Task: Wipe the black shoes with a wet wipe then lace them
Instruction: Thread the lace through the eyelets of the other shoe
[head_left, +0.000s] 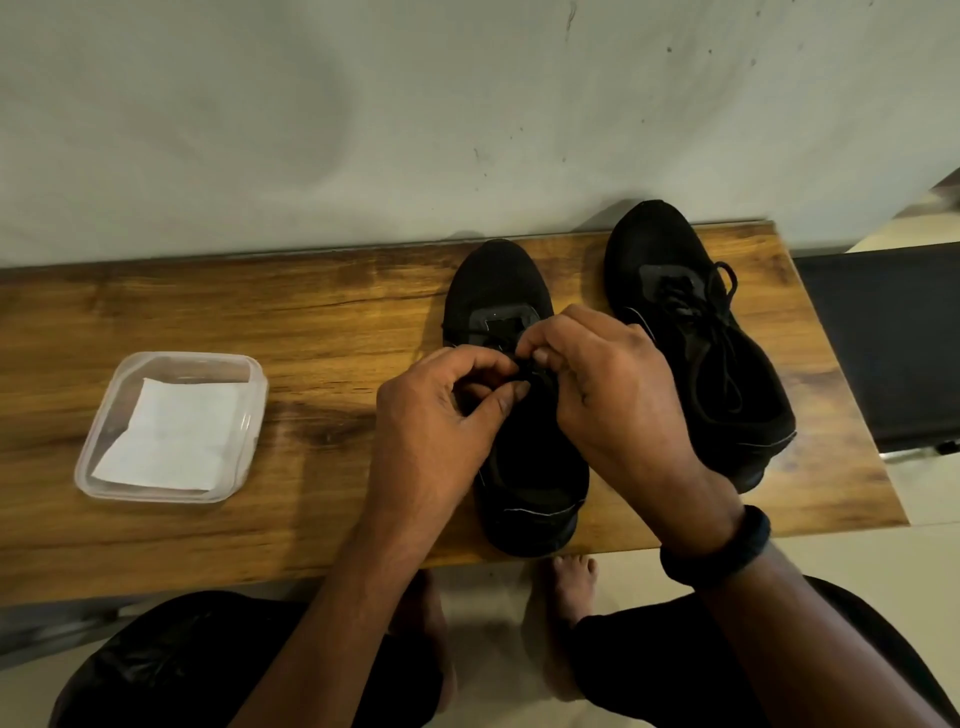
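Note:
Two black shoes stand on a wooden bench (322, 322), toes toward the wall. Over the left shoe (498, 291) both of my hands meet at its lacing. My left hand (436, 415) pinches a black lace between thumb and forefinger. My right hand (608, 384) pinches the lace from the other side; a black band sits on that wrist. The hands hide most of this shoe's laces. The right shoe (696, 343) lies apart to the right, laced, with loose loops over its opening. A white wipe (171, 436) lies flat in a clear plastic tub (104, 431) at the bench's left.
A pale wall (415, 114) rises directly behind the bench. A dark object (883, 343) stands past the bench's right end. My knees and bare feet (571, 587) are below the bench's front edge.

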